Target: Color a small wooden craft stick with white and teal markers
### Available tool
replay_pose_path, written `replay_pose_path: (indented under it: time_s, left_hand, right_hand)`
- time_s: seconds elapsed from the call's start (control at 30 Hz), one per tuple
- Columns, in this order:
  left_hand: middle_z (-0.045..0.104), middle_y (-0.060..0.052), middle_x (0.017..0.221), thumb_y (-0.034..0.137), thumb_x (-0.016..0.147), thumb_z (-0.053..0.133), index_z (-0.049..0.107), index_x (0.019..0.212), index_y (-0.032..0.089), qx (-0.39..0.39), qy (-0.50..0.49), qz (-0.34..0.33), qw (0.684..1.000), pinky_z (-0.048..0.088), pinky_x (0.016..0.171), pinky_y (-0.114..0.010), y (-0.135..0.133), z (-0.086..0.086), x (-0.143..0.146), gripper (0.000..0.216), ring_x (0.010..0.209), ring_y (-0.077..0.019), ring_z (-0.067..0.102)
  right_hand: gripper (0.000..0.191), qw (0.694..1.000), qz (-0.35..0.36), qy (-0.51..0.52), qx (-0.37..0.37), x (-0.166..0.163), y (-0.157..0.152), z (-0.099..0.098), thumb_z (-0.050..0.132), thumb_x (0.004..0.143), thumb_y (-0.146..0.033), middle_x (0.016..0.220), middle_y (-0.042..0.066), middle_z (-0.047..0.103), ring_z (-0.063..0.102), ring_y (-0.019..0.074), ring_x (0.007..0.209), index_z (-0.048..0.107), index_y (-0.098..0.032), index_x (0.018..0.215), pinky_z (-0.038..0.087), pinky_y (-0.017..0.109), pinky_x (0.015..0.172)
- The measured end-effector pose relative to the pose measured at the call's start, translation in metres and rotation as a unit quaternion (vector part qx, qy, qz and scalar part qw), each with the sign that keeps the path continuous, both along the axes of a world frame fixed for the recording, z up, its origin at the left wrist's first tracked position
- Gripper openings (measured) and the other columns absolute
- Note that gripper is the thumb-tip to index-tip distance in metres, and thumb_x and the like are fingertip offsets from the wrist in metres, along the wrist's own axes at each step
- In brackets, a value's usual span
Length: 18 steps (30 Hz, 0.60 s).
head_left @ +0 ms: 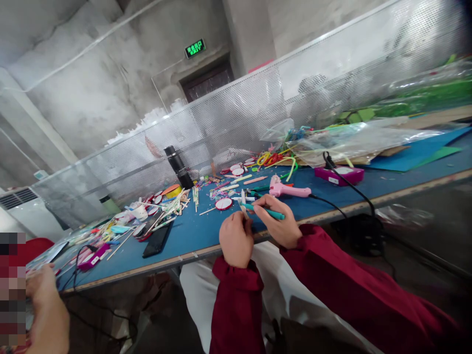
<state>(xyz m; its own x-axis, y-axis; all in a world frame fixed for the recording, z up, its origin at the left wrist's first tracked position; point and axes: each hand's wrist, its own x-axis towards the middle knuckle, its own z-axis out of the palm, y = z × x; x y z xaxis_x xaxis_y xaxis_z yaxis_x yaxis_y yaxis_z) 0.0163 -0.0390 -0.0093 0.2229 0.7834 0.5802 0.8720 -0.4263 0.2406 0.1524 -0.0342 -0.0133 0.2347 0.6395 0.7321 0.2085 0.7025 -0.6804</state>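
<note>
My right hand grips a teal pen, its tip end pointing left toward my other hand. Close beside it, my left hand is closed, fingers curled round a small pale strip that pokes out at the top; its kind is unclear. The pen's front end is right by this strip, but I cannot tell whether they touch. Just beyond both hands lies a pink hot glue gun. A round white disc with a red rim rests on the blue table to the left.
A black phone, a black cylindrical bottle and heaped craft sticks occupy the left side. Purple boxes with black cords sit at both ends. Mesh partition stands behind. At far left is another person's arm.
</note>
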Motion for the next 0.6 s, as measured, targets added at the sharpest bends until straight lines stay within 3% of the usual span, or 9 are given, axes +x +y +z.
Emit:
replay_pose_path:
  time_s: [0.6]
  left_hand:
    - [0.069,-0.005,0.093,0.027,0.097,0.053,0.059,0.094,0.022,-0.001,0.002,-0.003,1.0,0.043,0.081,-0.032,-0.0004,0.0001,-0.0002,0.009,0.096,-0.0214,0.063]
  right_hand:
    - [0.015,1.0,-0.014,-0.005,-0.001,0.001,0.0012,-0.0014,0.057,0.092,-0.028,0.075,0.0,0.065,0.061,0.0164,0.072,0.061,-0.022,0.079,0.047,0.029,0.069]
